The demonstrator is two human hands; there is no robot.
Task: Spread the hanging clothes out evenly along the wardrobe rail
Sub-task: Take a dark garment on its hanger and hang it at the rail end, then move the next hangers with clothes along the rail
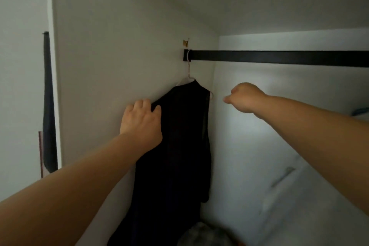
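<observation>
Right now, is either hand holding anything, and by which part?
The left hand grips the black garment at its left shoulder edge, below the hanger. The right hand is curled in the air, apparently holding nothing.

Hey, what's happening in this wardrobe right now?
A person is reaching into a wardrobe with both bare arms. The left hand grips the shoulder edge of a dark garment hanging on a thin hanger at the far left end of the black rail, right against the side wall. The right hand hangs free beside it with curled fingers, holding nothing. The visible stretch of rail to the right is bare.
</observation>
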